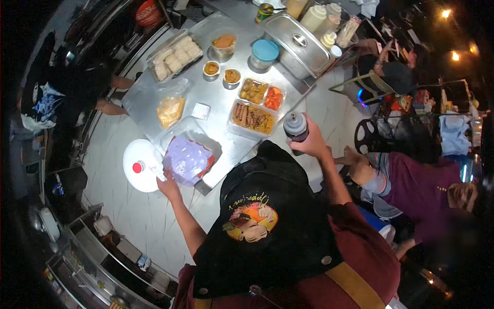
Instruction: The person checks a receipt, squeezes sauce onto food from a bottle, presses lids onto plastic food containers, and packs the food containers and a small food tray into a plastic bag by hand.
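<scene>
My right hand is wrapped round a squeeze bottle with a grey cap and dark contents, beside the table's near edge. Just left of it sits a clear compartment tray with sliced meat in dark sauce, an olive-coloured food and a red chopped food. My left hand is closed at the table's left edge, by a purple sheet in a clear plastic bag. What its fingers hold is unclear. Beside it is a white round container with a red cap.
On the metal table stand a pack of pale buns, a bag of yellow slices, small cups of food and a blue-lidded tub. A lidded steel pan and bottles line the far right. People sit at right.
</scene>
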The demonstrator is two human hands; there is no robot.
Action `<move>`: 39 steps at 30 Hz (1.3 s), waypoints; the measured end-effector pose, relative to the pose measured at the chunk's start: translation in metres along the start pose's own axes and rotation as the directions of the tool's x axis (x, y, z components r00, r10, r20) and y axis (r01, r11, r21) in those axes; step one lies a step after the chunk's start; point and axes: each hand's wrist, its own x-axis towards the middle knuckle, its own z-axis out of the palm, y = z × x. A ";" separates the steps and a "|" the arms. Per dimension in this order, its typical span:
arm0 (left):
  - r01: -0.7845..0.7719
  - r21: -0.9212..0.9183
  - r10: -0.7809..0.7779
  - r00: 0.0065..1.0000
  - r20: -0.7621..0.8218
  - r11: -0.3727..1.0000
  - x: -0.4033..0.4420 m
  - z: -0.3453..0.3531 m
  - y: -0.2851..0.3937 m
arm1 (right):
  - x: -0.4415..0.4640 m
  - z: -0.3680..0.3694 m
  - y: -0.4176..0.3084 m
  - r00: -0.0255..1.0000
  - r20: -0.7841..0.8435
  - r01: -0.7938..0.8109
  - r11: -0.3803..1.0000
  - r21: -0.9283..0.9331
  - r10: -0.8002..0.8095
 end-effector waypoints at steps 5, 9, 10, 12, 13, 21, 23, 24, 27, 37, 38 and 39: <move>0.064 -0.327 -0.093 0.993 -0.073 0.943 0.001 -0.015 -0.028 | -0.019 0.004 0.054 0.945 -0.322 0.026 0.974 0.225 0.049; 0.056 -0.415 -0.097 0.992 -0.077 0.908 0.011 -0.055 -0.050 | 0.001 -0.064 0.063 0.910 -0.413 0.134 0.936 0.327 0.014; 0.066 -0.381 -0.132 0.980 -0.150 0.922 -0.006 -0.059 -0.025 | 0.008 -0.087 0.062 0.901 -0.433 0.139 0.948 0.287 0.000; 0.030 -0.300 -0.102 0.968 -0.229 0.954 -0.019 -0.076 -0.009 | 0.033 -0.131 0.044 0.869 -0.492 0.203 0.946 0.252 -0.055; -0.007 -0.346 -0.108 0.944 -0.311 0.938 -0.021 -0.081 -0.007 | 0.046 -0.155 0.032 0.839 -0.540 0.251 0.927 0.278 -0.065; -0.082 -0.456 -0.104 0.923 -0.370 0.886 -0.129 -0.042 0.105 | 0.183 -0.344 0.023 0.575 -0.658 0.603 0.795 -0.061 -0.486; -0.097 -0.536 -0.133 0.918 -0.373 0.839 -0.153 -0.006 0.132 | 0.219 -0.375 -0.032 0.602 -0.652 0.641 0.766 0.050 -0.461; -0.097 -0.565 -0.120 0.934 -0.335 0.819 -0.159 0.002 0.136 | 0.238 -0.388 -0.067 0.605 -0.589 0.706 0.704 0.084 -0.536; -0.072 -0.609 -0.111 0.960 -0.257 0.790 -0.187 0.040 0.165 | 0.314 -0.409 -0.096 0.609 -0.560 0.731 0.672 0.120 -0.562; -0.051 -0.438 -0.079 0.959 -0.274 0.898 -0.220 0.081 0.229 | 0.518 -0.395 -0.048 0.868 -0.082 0.488 0.872 -0.043 -0.490; -0.092 -0.482 -0.095 0.932 -0.349 0.871 -0.223 0.084 0.231 | 0.528 -0.390 -0.042 0.871 0.019 0.492 0.871 -0.008 -0.491; -0.059 -0.441 -0.104 0.936 -0.336 0.895 -0.227 0.085 0.247 | 0.534 -0.389 -0.036 0.887 0.115 0.453 0.891 -0.037 -0.447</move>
